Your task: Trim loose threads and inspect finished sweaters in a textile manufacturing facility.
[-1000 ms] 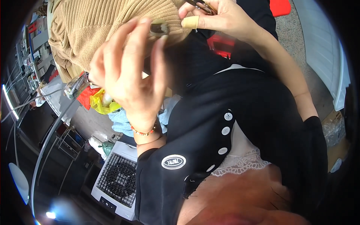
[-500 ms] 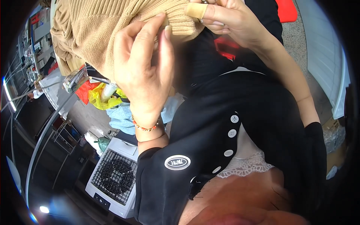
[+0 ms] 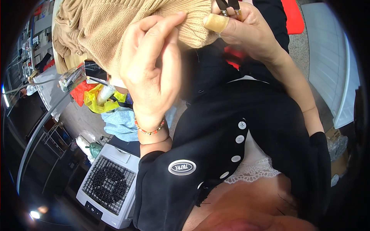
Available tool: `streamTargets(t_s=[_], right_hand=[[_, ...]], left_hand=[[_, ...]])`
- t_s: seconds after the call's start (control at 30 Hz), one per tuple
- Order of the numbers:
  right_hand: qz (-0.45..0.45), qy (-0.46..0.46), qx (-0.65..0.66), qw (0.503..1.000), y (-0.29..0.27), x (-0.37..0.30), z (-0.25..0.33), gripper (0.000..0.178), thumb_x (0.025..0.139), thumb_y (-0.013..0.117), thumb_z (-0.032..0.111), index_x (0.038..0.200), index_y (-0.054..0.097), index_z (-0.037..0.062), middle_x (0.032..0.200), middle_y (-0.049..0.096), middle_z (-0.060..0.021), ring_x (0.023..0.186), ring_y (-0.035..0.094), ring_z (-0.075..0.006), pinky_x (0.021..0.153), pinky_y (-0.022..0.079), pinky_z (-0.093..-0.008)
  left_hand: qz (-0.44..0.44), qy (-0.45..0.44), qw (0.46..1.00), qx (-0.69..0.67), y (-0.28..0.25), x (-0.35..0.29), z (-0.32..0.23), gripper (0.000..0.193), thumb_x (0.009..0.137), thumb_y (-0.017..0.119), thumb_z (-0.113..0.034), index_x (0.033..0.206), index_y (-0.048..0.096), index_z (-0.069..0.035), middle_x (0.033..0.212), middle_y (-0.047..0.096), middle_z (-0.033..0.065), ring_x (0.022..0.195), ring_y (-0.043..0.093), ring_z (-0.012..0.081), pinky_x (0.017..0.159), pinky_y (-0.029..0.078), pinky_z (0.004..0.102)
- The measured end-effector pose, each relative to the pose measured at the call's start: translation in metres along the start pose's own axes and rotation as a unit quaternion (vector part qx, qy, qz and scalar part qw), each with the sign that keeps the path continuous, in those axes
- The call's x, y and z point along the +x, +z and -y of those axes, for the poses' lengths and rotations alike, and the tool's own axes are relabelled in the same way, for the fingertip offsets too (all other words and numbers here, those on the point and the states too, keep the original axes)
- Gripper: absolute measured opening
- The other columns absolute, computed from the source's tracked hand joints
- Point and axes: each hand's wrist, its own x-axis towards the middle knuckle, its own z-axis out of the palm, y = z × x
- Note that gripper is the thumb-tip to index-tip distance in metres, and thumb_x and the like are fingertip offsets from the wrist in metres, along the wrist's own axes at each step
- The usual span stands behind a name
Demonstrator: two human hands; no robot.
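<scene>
As far as the view shows, work on the tan knit garment [image 3: 102, 36] is under way rather than finished (a judgement). Garment lies from 10 to 12 o'clock, bunched at its far-left end, its ribbed edge [image 3: 198, 29] lying between the two hands.

Left hand [image 3: 152, 61], near 11 o'clock: fingers half curled, index tip resting on the ribbing, thumb a little apart from it. Cannot tell whether any knit is pinched between them.

Right hand [image 3: 248, 32], about 1 o'clock: closed round what look like small dark snips [image 3: 223, 7], the two blades parted and partly out of frame. Its thumb wears a tan cover [image 3: 216, 23], tip set at the ribbing's outer margin.

Done so far: ribbed end brought out between the hands, tool in the grip. Left, by my reading: whatever attention the ribbing calls for. No cut or loose piece made out; how much of the edge has been dealt with cannot be told. Folds hide much of the body.

Surroundings: yellow bag [image 3: 92, 102] and pale blue cloth [image 3: 119, 125] around 9 o'clock, fan unit [image 3: 110, 181] toward 8, red seat [image 3: 293, 19] between 1 and 2.
</scene>
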Motion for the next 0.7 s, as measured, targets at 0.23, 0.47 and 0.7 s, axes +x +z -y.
streamTargets(t_s=[0.23, 0.47, 0.7], right_hand=[[0.158, -0.153, -0.124, 0.968, -0.013, 0.009, 0.006, 0.016, 0.099, 0.059, 0.005, 0.110, 0.064, -0.0060, 0.100, 0.067, -0.0041, 0.089, 0.061, -0.0093, 0.080, 0.049, -0.0241], [0.151, -0.172, -0.121, 0.966, -0.029, 0.029, -0.007, 0.011, 0.098, 0.061, 0.004, 0.103, 0.065, -0.0046, 0.095, 0.066, -0.0031, 0.085, 0.060, -0.0083, 0.076, 0.049, -0.0234], [-0.011, 0.018, -0.145, 0.989, -0.001, 0.001, 0.021, 0.010, 0.095, 0.066, 0.004, 0.101, 0.066, -0.0037, 0.086, 0.065, -0.0001, 0.073, 0.057, -0.0045, 0.064, 0.046, -0.0207]], left_hand=[[0.028, 0.052, 0.998, 0.027, -0.004, 0.006, 0.007, 0.021, 0.084, 0.070, 0.002, 0.103, 0.073, -0.005, 0.094, 0.065, 0.0102, 0.082, 0.065, 0.0229, 0.073, 0.052, 0.0305], [0.094, 0.088, 0.990, 0.060, -0.014, 0.017, 0.007, 0.019, 0.083, 0.074, 0.003, 0.101, 0.073, -0.003, 0.098, 0.068, 0.0095, 0.087, 0.066, 0.0175, 0.076, 0.052, 0.0256], [0.008, 0.134, 0.991, 0.027, -0.004, 0.006, 0.027, 0.017, 0.080, 0.075, 0.001, 0.095, 0.071, -0.004, 0.097, 0.066, 0.0085, 0.085, 0.067, 0.0225, 0.074, 0.054, 0.0303]])
